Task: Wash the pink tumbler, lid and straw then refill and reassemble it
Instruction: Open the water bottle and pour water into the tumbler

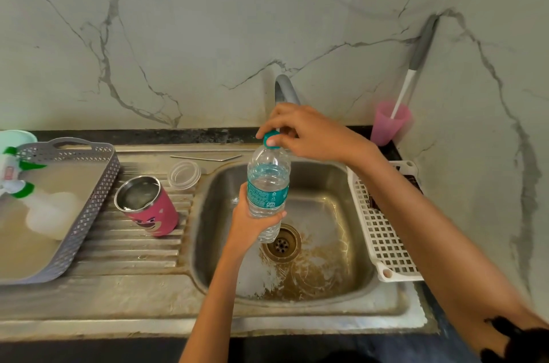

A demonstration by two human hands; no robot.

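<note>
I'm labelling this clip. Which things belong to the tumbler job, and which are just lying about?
Job: tumbler, lid, straw, bottle in left hand, its cap pinched by right hand.
Lying about: grey tray, white basket, pink cup, brush.

Teal label (pixel 267 195) on the water bottle (pixel 269 163), up over the sink (pixel 297 307): rows of fine white print, too small to read. There's a recycling-arrows sign (pixel 275 193), and under it a boxed mark (pixel 270 204) that looks like "ISI". Red patch on the spray bottle (pixel 9 166) at the tray's (pixel 98 184) left edge: illegible.
</note>
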